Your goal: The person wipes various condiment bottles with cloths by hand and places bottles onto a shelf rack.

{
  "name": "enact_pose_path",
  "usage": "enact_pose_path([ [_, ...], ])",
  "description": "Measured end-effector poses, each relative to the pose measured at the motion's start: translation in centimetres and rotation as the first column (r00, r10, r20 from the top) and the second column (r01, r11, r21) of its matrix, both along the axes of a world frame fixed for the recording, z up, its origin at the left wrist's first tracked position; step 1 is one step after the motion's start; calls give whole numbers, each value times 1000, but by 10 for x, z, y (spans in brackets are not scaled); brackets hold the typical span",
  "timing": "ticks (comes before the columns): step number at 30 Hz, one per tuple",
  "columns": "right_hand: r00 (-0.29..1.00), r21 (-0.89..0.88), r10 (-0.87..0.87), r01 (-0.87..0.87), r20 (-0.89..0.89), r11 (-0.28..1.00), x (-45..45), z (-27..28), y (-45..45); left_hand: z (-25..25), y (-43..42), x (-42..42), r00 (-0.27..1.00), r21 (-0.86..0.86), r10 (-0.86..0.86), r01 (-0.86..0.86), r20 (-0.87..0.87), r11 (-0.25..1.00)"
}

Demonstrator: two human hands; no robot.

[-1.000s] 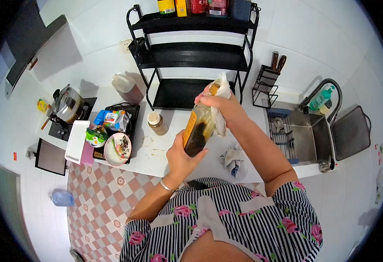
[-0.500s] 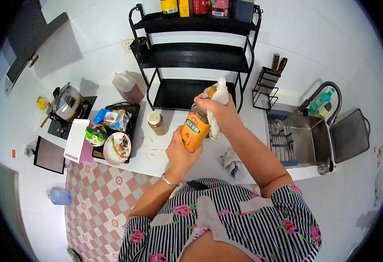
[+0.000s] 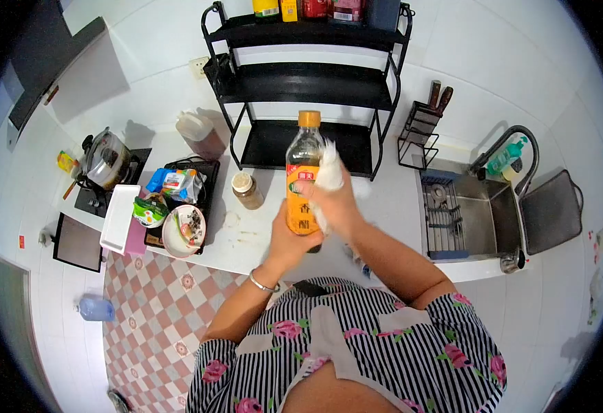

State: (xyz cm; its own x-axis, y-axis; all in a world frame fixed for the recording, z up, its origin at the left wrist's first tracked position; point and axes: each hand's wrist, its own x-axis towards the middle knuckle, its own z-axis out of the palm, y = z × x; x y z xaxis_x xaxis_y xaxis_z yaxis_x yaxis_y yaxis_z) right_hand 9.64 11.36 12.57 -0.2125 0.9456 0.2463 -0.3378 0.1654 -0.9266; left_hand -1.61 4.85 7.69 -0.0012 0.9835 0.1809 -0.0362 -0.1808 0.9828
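Observation:
A vinegar bottle (image 3: 301,206) with an orange cap and an orange label stands almost upright above the counter, in front of my chest. Low on its body, the fingers of my left hand (image 3: 289,237) are wrapped round it. My right hand (image 3: 339,208) is closed on a white cloth (image 3: 330,168) and presses it along the label's right side, thumb across the front. Beside the bottle on the left stands a capped jar (image 3: 248,191) with brownish contents. Another cloth on the counter is mostly hidden behind my right forearm.
Behind my hands stands a black three-tier rack (image 3: 308,82) with bottles on top. To the right are a knife holder (image 3: 420,134) and a sink (image 3: 494,213). A jug (image 3: 200,135), a bowl (image 3: 175,241) of scraps and a pot (image 3: 107,162) are at left. Brownish marks spot the counter (image 3: 239,251).
The bottle has swung from tilted to nearly upright. My right hand and the cloth have moved from the cap and neck down to the label's side, uncovering the cap.

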Motion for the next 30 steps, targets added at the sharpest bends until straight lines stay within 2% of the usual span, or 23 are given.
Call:
enact_pose_path([
  [1,1000,7,-12,12,-27,1000,-6,-11,-9,3,4,-4,999,14,31,-31,-13,999],
  [2,997,-31,-20,18,-70,999,-9,-19,-17,11,4,-6,991,53,65,-59,-116,997],
  [5,992,85,-103,97,74,992,-8,-31,-29,12,0,-5,980,65,98,-88,-171,994],
  [6,989,91,-88,77,118,993,-4,-28,-28,8,1,-2,985,70,110,-102,-133,992],
  [9,931,278,-258,184,258,943,0,-8,-1,-5,1,11,990,73,126,-122,-55,990],
  [10,912,237,-257,186,319,954,6,13,10,-3,1,15,990,73,124,-120,-61,990],
  [12,960,223,-184,135,212,965,4,19,19,-2,4,14,988,86,141,-135,-66,987],
  [14,968,320,-155,86,197,943,-4,-2,15,3,15,4,984,110,164,-156,-70,982],
  [15,945,429,-184,53,269,902,-6,-10,1,7,17,0,983,125,161,-149,-92,981],
  [17,950,295,-73,-21,303,955,0,-17,-3,16,16,-6,978,145,163,-143,-132,979],
  [18,946,189,-30,-33,323,982,-1,-15,5,17,13,-3,989,123,126,-116,-73,986],
  [20,972,-160,237,-233,4,959,6,-2,18,8,5,7,991,90,121,-116,-53,989],
  [21,971,-122,218,-229,-101,966,5,8,23,7,8,9,992,92,113,-108,-48,990],
  [22,980,-58,201,-201,2,978,4,4,20,6,10,9,992,85,122,-120,-13,989],
  [23,979,16,174,-177,109,984,2,-2,17,10,13,8,984,136,165,-156,-62,978],
  [25,976,72,190,-198,104,978,0,-18,8,19,18,1,955,241,259,-220,-146,945],
  [26,973,87,206,-215,106,973,-1,-17,1,18,16,0,944,231,256,-207,-208,951],
  [29,945,-123,328,-325,0,938,11,-1,5,24,11,6,901,230,308,-244,-306,942],
  [30,939,-159,341,-331,38,930,16,3,8,32,10,6,848,282,347,-246,-400,927],
])
